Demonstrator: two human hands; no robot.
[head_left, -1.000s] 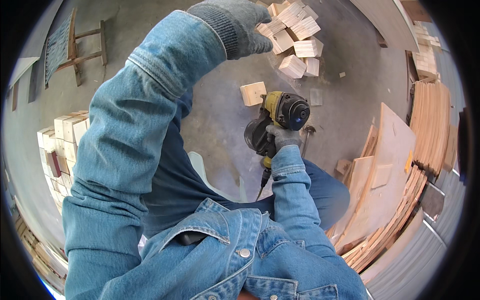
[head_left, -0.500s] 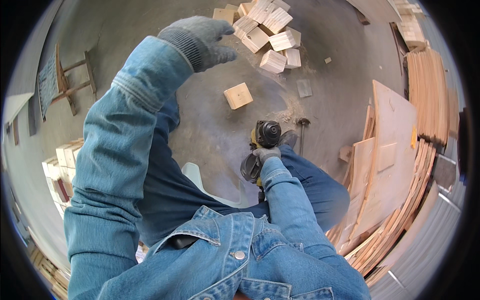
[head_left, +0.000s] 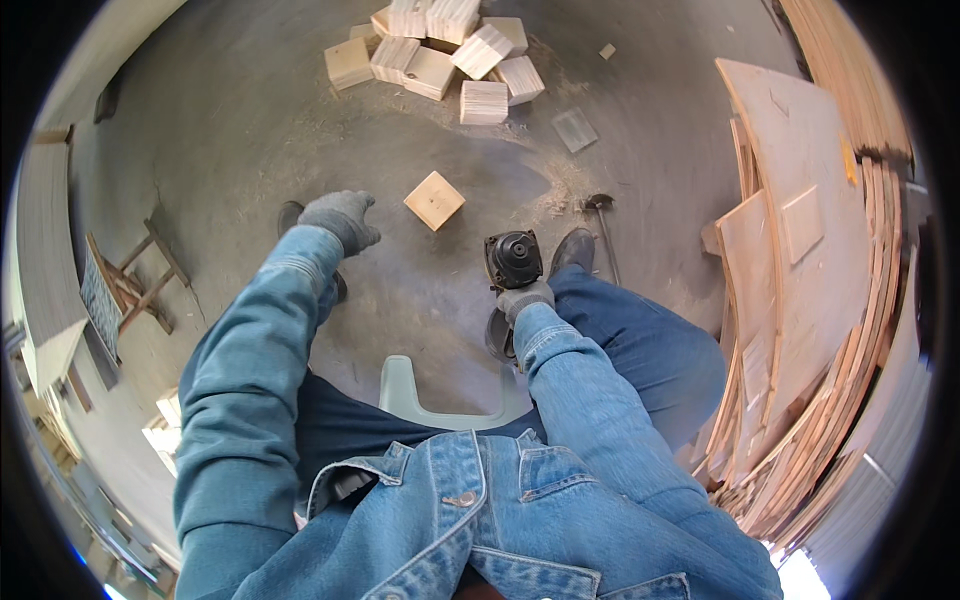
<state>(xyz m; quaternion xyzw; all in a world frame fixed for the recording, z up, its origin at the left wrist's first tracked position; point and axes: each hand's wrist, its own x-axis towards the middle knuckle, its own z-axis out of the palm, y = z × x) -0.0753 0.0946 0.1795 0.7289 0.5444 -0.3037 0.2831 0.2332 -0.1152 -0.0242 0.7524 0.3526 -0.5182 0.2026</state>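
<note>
1. Your left hand (head_left: pixel 341 218), in a grey glove, hangs over the concrete floor (head_left: pixel 250 120) with fingers loosely curled and holding nothing.
2. A single wooden block (head_left: pixel 434 200) lies flat on the floor between your hands, one corner towards you.
3. Your right hand (head_left: pixel 524 298) is wrapped around an angle grinder (head_left: pixel 508 275); its long axis runs away from you, motor end up, disc low beside your knee.
4. A heap of blocks (head_left: pixel 450 45) lies beyond; plywood sheets (head_left: pixel 800 300) lean at the right.
5. The disc is mostly hidden by your sleeve.
</note>
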